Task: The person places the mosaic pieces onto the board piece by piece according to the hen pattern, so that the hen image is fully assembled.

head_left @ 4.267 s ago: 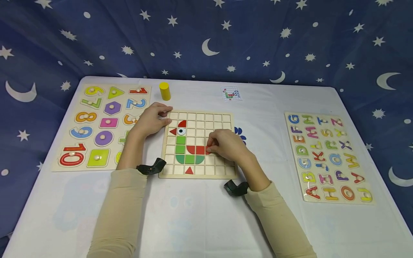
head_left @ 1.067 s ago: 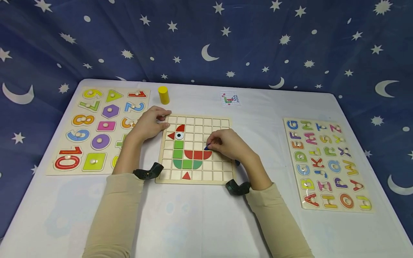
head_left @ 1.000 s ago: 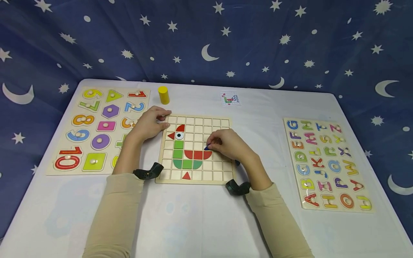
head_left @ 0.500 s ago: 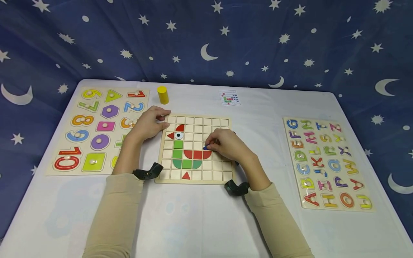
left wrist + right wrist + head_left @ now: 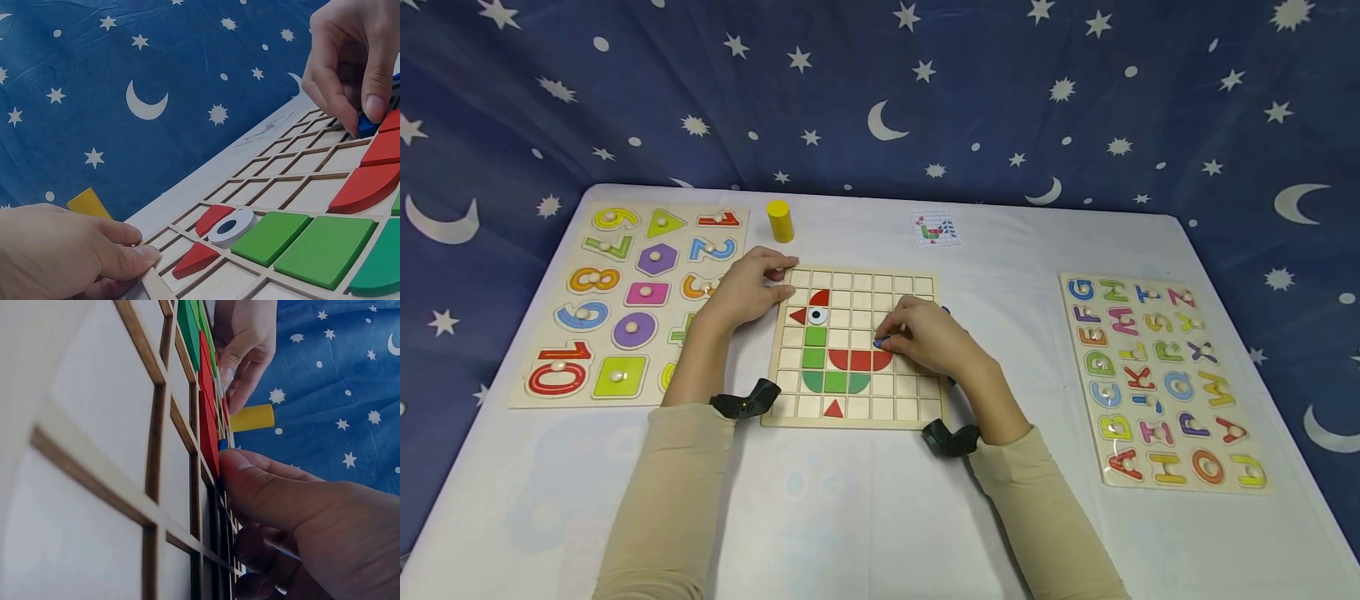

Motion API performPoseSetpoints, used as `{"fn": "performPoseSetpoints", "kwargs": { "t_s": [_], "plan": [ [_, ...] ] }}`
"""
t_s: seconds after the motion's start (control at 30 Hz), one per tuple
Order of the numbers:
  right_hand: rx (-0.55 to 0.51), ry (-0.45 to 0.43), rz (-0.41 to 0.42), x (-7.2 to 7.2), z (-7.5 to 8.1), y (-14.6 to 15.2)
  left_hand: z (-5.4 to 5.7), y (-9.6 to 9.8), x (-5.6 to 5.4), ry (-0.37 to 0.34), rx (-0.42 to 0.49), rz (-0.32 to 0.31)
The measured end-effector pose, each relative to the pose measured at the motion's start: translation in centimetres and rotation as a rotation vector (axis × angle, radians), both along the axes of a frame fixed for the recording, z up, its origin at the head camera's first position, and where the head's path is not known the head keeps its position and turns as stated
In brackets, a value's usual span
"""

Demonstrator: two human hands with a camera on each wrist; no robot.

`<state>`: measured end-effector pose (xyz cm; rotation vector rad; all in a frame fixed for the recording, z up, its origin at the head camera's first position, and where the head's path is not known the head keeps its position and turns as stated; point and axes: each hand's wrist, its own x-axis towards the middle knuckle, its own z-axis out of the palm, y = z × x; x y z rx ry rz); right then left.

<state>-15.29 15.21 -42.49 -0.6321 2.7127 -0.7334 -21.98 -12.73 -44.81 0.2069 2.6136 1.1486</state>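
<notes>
A wooden grid board [image 5: 850, 282] lies mid-table, bearing red, green and eye-printed pieces in a bird shape. My left hand [image 5: 748, 287] grips the board's upper left corner, thumb and fingers at the frame in the left wrist view. Between thumb and fingertips, my right hand [image 5: 925, 333] pinches a small blue piece [image 5: 369, 127], in the cells just above the right end of the red row [image 5: 860, 360]. Seen from the right wrist, the blue piece [image 5: 223, 444] is mostly covered by the thumb. More blue pieces [image 5: 946, 310] peek out beyond the right hand, largely hidden.
A picture card [image 5: 936, 228] with a coloured bird on a grid lies behind the board. Left of it stands a yellow cylinder [image 5: 780, 222]. A number-and-shape puzzle [image 5: 601, 346] lies at left, partly under the left forearm; an alphabet puzzle [image 5: 1229, 462] is at right.
Over four seconds ago the right hand was at the red row's right end; a red curved piece now sits there and the hand holds a blue piece. The left hand has kept its place.
</notes>
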Motion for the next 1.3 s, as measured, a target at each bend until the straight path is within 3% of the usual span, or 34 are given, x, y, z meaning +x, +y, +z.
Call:
{"fn": "performPoseSetpoints", "kwargs": {
  "t_s": [0.47,0.53,0.8,1.03,1.3],
  "plan": [
    [-0.018,-0.012,0.024,-0.4,0.5,0.6,0.1,0.0,0.0,0.014,0.004,-0.003],
    [-0.032,-0.004,-0.004,-0.7,0.7,1.4,0.1,0.1,0.0,0.012,0.006,-0.003],
    [0.011,-0.001,-0.247,-1.8,1.0,6.4,0.1,0.1,0.1,0.008,-0.008,-0.002],
    [0.035,-0.069,-0.272,-2.2,-0.1,7.5,0.1,0.0,0.1,0.009,-0.007,0.001],
    [0.043,-0.067,-0.297,-2.2,-0.7,7.2,0.1,0.1,0.1,0.012,0.001,-0.003]
  ]
}}
